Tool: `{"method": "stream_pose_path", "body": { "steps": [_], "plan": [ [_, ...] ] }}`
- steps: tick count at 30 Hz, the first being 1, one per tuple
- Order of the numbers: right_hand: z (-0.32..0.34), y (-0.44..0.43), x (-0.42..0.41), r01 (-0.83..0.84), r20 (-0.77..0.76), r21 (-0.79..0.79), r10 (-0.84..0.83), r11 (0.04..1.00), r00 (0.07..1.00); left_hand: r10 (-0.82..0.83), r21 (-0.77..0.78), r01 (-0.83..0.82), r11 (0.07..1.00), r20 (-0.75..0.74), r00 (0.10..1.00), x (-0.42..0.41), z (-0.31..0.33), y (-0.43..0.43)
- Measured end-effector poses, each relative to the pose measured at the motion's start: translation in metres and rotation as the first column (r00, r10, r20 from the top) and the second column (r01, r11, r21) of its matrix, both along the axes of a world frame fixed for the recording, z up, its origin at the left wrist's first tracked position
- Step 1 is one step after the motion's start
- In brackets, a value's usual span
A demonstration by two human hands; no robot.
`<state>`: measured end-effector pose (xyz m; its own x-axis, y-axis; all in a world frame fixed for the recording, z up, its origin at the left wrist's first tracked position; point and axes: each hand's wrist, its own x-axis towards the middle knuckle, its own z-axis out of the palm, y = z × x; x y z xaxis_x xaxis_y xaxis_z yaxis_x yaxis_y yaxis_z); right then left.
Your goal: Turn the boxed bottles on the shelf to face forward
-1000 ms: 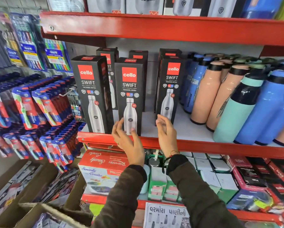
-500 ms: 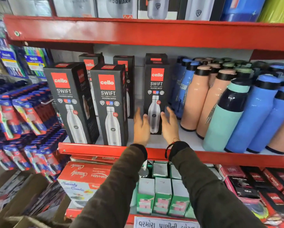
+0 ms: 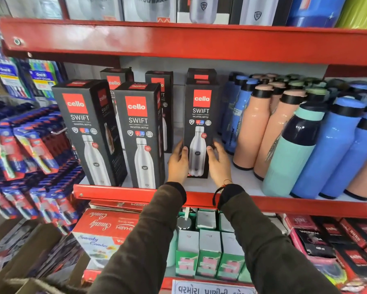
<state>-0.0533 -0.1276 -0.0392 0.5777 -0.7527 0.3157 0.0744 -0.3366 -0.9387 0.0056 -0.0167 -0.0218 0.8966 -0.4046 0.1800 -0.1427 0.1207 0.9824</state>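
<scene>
A red metal shelf [image 3: 123,193] ran across the whole view, its white deck carrying everything the task concerned, and all places here are given from its front lip. Well behind that lip on the right stood a crowd of loose bottles [image 3: 335,149] in blue, peach and mint, leaning together. Close behind the lip toward the left stood two black boxed bottles side by side: the left box [image 3: 87,132] was turned slightly so that its printed front and one side both showed, while the middle box [image 3: 139,134] showed its front almost squarely. Farther back from the lip than those two, and to their right, stood the right box [image 3: 200,128], upright, its front with the red logo and bottle picture facing outward. More boxes [image 3: 158,85] of the same kind stood deeper still, against the back wall. Two dark sleeves [image 3: 153,234] reached up over the lip. The left hand [image 3: 177,163] lay flat against the lower left side of the right box, fingers together and thumb across its front edge. The right hand [image 3: 218,163] pressed the lower right side in the same way, so the box was clasped between both palms.
</scene>
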Motion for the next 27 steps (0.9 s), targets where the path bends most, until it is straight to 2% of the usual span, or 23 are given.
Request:
{"method": "stream_pose_path", "body": {
  "steps": [11, 22, 27],
  "plan": [
    [-0.011, 0.038, -0.049, 0.044, 0.061, -0.062, -0.040, 0.997, 0.997, 0.048, 0.011, -0.050, 0.999, 0.084, 0.995, -0.040, -0.015, 0.038],
    [0.000, 0.054, -0.069, 0.053, 0.015, -0.060, -0.052, 0.997, 0.999, 0.027, 0.057, -0.035, 0.998, 0.132, 0.991, -0.056, -0.015, 0.057],
    [-0.002, 0.057, -0.072, 0.031, 0.000, -0.106, -0.031, 0.994, 1.000, 0.036, 0.059, -0.047, 0.997, 0.184, 0.982, -0.054, -0.018, 0.058]
  ]
}}
